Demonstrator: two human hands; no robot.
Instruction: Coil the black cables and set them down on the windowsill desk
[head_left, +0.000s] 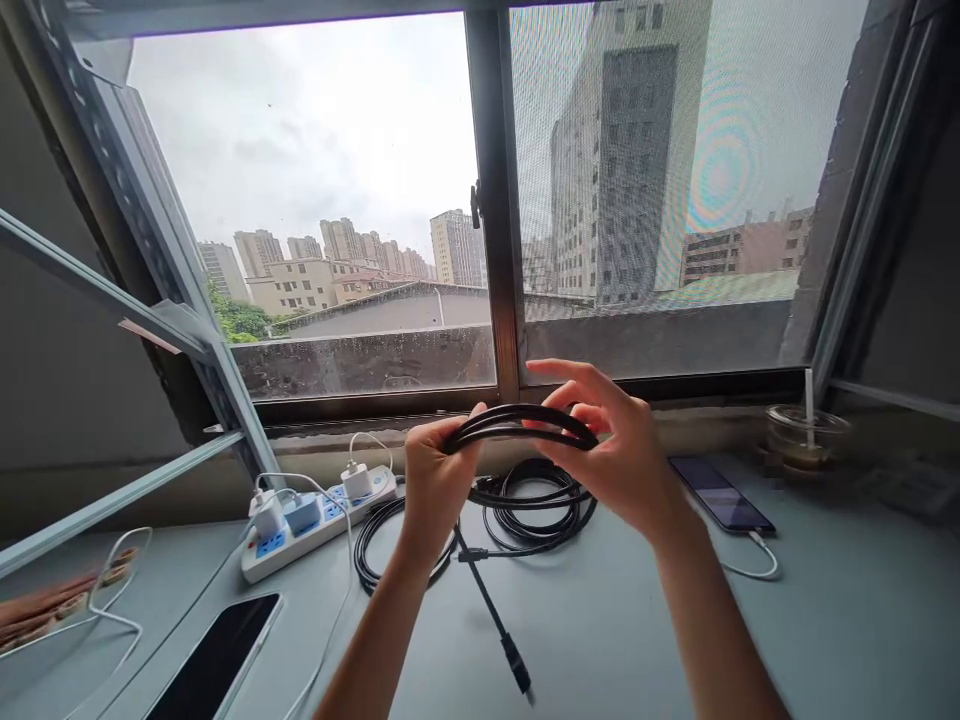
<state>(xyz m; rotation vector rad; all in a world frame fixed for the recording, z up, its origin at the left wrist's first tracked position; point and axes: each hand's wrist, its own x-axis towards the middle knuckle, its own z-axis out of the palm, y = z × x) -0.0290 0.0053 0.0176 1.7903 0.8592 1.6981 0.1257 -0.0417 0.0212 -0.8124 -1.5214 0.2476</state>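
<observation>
A black cable (517,412), looped into a coil, is held up above the table between my hands. My left hand (441,470) is closed around the coil's left side, thumb on top. At the coil's right side, my right hand (611,450) has the loops between thumb and fingers, with the index finger stretched out. One cable end with a black plug (516,662) hangs down below my left hand. Behind, two more coiled black cables lie on the table: one coil (367,545) at the left, partly hidden by my left forearm, and another coil (536,545) in the middle.
A white power strip (322,530) with chargers and white cords lies at the left, near a phone (217,655). Another phone (724,495), with a white cord, and a plastic cup with a straw (806,440) are at the right. A metal frame (240,400) rises at the left by the window.
</observation>
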